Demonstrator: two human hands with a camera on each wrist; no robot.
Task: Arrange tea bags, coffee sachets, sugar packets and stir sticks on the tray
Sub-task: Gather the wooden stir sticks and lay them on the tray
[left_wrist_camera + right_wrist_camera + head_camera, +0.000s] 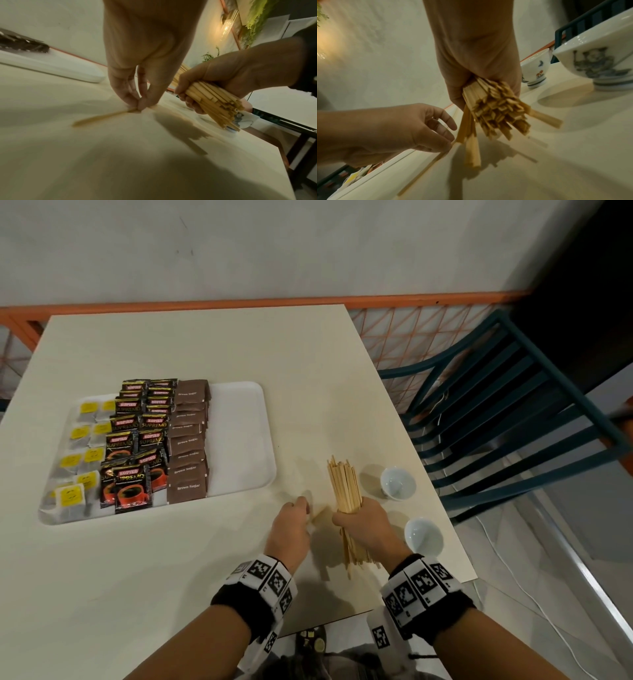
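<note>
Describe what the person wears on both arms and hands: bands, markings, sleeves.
Both hands are bare: no gloves or rings show on the left hand or the right hand. Each wrist carries a black cuff ringed with white square tiles printed with black-and-white coded markers: the left wristband and the right wristband. The forearms below them are bare; no sleeves show. No cables are visible.
</note>
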